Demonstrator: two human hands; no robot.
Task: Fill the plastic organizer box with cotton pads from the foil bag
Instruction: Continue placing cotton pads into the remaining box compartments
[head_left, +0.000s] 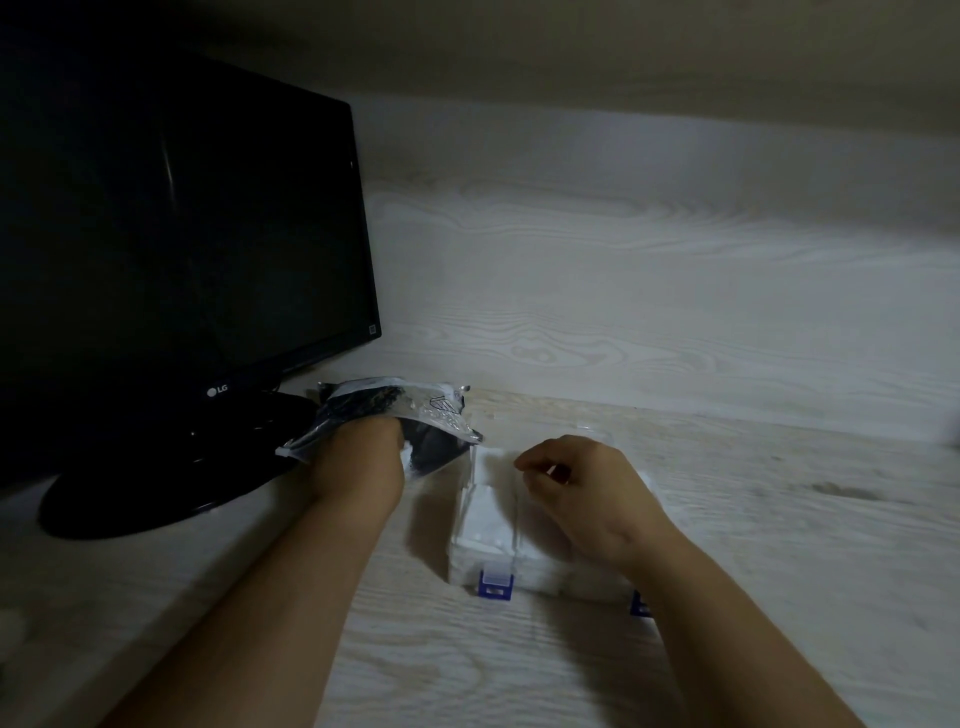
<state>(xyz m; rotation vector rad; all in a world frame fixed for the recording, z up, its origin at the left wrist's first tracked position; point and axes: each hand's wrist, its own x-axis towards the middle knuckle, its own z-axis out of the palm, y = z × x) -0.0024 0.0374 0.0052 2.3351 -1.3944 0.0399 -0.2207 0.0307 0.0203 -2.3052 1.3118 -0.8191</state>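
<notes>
Nearest the camera, two bare forearms reach out over a pale wood-grain table (467, 665). Just beyond them the clear plastic organizer box (464, 564) sits on the table right of centre, with a blue latch (496, 586) on its near edge and a second blue latch (640, 605) partly hidden behind the right forearm. White cotton pads (485, 519) lie stacked in the box's compartments. The right hand (587, 499) hovers over the middle of the box, fingers curled inward and thumb tip close to the forefinger; against the white pads below it is blurred, and I cannot tell whether it pinches a pad. Further back and to the left, the left hand (363, 452) is pushed up to the wrist into the mouth of the foil bag (374, 400), so its fingers are hidden and their grip cannot be told. The bag, dark and crinkled with a clear patch on its right side, lies just beside the box's far left corner. Behind the bag stands a black LG monitor (171, 218) on a round glossy base (156, 493), its screen dark. A wood-grain back panel (649, 291) rises behind the table.
</notes>
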